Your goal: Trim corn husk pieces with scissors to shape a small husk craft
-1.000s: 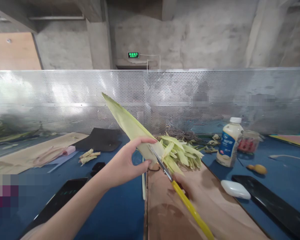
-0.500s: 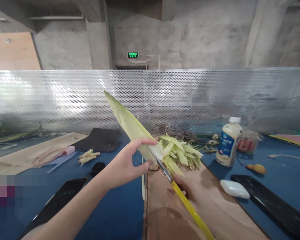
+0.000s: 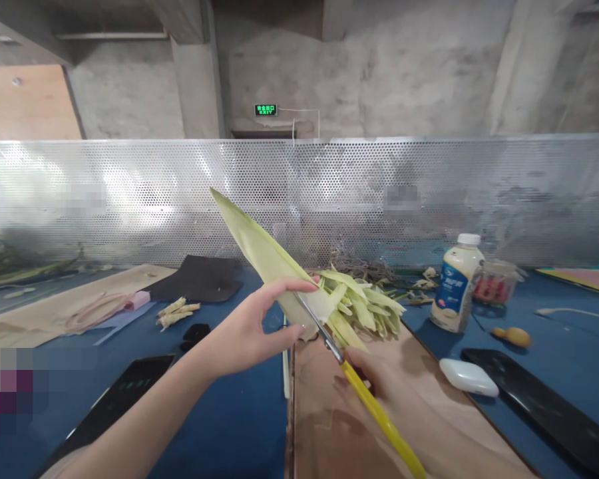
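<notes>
My left hand (image 3: 244, 329) pinches a pale green corn husk (image 3: 252, 246) between thumb and fingers, its pointed tip rising to the upper left. The fingers of my right hand (image 3: 397, 392) are wrapped round yellow-handled scissors (image 3: 379, 414). Their metal blades lie against the wide lower end of the husk, close to my left fingertips. Part of that edge is hidden, so I cannot tell how far the blades have cut. Just behind the blades, a heap of cut husk pieces (image 3: 374, 306) rests on the brown board (image 3: 324, 426).
On the right stand a milk bottle (image 3: 454, 283) and a clear tub of red fruit (image 3: 496, 283); nearer lie a white case (image 3: 469, 377) and a long black object (image 3: 544, 406). A phone (image 3: 124, 392) and husk scraps (image 3: 177, 313) lie left. A perforated metal screen (image 3: 180, 199) closes off the back.
The husk and my left fingertips have shifted slightly right, with the husk's tip a little lower. The scissors have hardly moved.
</notes>
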A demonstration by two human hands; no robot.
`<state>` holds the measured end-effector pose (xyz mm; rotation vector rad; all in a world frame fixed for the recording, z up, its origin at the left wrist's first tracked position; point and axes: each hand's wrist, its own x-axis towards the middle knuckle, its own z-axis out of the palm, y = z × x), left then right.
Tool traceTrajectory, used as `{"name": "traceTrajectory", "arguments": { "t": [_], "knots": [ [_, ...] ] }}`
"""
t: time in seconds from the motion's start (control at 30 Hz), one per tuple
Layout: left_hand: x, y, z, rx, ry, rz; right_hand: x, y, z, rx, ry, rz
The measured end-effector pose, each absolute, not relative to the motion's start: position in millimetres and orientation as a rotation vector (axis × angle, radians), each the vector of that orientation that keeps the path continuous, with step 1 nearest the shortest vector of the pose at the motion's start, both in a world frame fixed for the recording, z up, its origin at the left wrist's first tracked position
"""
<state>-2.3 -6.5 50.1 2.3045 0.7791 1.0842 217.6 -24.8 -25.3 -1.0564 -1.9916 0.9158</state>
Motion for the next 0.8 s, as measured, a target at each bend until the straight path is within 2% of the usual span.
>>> {"name": "traceTrajectory", "arguments": {
  "t": [0.2, 0.4, 0.8],
  "knots": [
    [-6.1, -5.6, 55.3, 2.26, 0.736, 1.204, 206.3, -21.0, -25.1, -1.083, -1.989, 0.911],
    [-8.5, -3.9, 55.0, 2.241, 0.718, 1.169, 205.3, -20.1, -25.8, -1.135, -2.036, 0.79],
    [-7.1, -4.4, 52.6, 2.17, 0.658, 1.099, 206.4, -16.5, -33.5, -1.092, -2.001, 0.913]
  ]
}}
